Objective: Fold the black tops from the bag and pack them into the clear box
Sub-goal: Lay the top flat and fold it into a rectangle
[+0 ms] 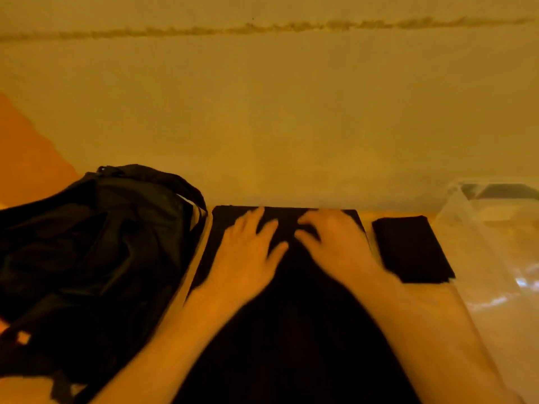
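Top in hand: a flat black fabric top [291, 316] lies spread on the orange-lit bench [393, 213], in the middle, reaching from the near edge of the view to the far edge by the wall
Left hand: the left hand [248, 255] lies palm down on the far left part of the top, fingers straight and spread, gripping nothing
Right hand: the right hand [329, 243] lies palm down just beside it on the far right part, fingers likewise spread and flat; both are motion-blurred
Handling: the top looks light, soft and limp, with no stiffness of its own; it should take a crease only under pressure and drape as soon as it is lifted; not fragile, not slippery
Where to hold: probably pinch two corners or one straight edge, one hand each, so that the cloth carries over evenly; a single middle grip would likely bunch it
Folded piece: a small black folded rectangle of cloth [411, 249] lies right of the top, apart from it, edges square
Bag: a slack black bag with a strap [96, 243] slumps on the left, wrinkled, faintly shiny, touching the top's left edge
Box: a clear plastic box [495, 243] stands at the far right, glossy and see-through; its contents are unclear
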The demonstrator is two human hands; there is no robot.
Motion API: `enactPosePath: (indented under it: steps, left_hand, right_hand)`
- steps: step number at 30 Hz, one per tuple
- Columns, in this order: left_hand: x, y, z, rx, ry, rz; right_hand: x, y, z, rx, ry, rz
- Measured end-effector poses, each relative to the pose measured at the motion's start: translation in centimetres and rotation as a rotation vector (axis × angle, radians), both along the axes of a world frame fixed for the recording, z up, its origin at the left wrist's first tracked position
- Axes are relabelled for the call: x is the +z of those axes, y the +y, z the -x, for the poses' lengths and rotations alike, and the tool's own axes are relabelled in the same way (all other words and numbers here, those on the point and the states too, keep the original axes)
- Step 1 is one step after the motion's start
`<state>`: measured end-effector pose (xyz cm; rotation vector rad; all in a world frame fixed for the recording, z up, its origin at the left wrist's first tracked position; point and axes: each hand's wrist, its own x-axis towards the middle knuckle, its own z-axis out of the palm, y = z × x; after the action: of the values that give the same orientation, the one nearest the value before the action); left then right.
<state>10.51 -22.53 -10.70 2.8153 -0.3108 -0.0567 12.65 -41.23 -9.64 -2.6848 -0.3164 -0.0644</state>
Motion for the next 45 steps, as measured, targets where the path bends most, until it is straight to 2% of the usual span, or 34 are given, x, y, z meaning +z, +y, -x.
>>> enactPosePath:
  steps: [4,9,16,19,22,26,28,31,33,35,38,41,42,45]
  left_hand:
    - [-3.1,-0.8,10.7,0.05,0.097,-0.143]
    - [-6.2,0.1,17.2,0.145,0.058,-0.199]
    - [-6.7,1.5,21.2,0.234,-0.123,-0.111]
    - [-7.5,2.9,24.9,0.377,-0.195,0.058]
    - [-7.7,4.1,27.6,0.609,-0.147,0.397]
    - [-8.3,5.3,28.8,0.732,-0.286,0.542]
    - [-8.1,5.7,28.9,0.828,-0.333,0.725]
    - [-7.7,6.1,28.7,0.972,-0.262,0.964]
    - [-8.0,6.3,28.7,1.0,-0.221,1.098]
    - [-8.0,6.6,28.9,1.006,-0.196,1.156]
    - [-7.6,6.9,29.5,0.952,-0.143,1.243]
    - [-7.4,7.1,30.0,0.907,-0.126,1.348]
    - [-7.4,7.2,30.2,0.889,-0.128,1.406]
    - [-7.4,7.7,30.3,0.878,-0.112,1.598]
  right_hand:
    - [-3.9,-0.1,10.4,-0.064,0.207,0.178]
    - [-7.1,-1.5,16.7,-0.067,0.172,0.382]
    - [-7.2,-3.1,19.6,-0.065,0.048,0.401]
    - [-7.0,-4.5,23.5,-0.088,0.015,0.27]
    - [-7.6,-6.1,26.9,-0.087,0.008,0.119]
    - [-8.4,-8.4,29.2,-0.144,-0.029,-0.009]
    - [-8.9,-9.8,30.4,-0.186,-0.057,-0.056]
    - [-9.8,-11.3,32.0,-0.233,-0.203,-0.071]
    - [-9.7,-11.7,32.3,-0.376,-0.278,-0.16]
    - [-9.1,-11.6,31.8,-0.518,-0.249,-0.208]
    - [-8.7,-11.3,30.7,-0.529,-0.165,-0.068]
    - [-8.3,-11.3,29.7,-0.503,-0.031,-0.08]
    - [-8.0,-11.3,29.7,-0.506,-0.004,-0.13]
    - [-7.0,-11.4,30.2,-0.55,0.114,-0.463]
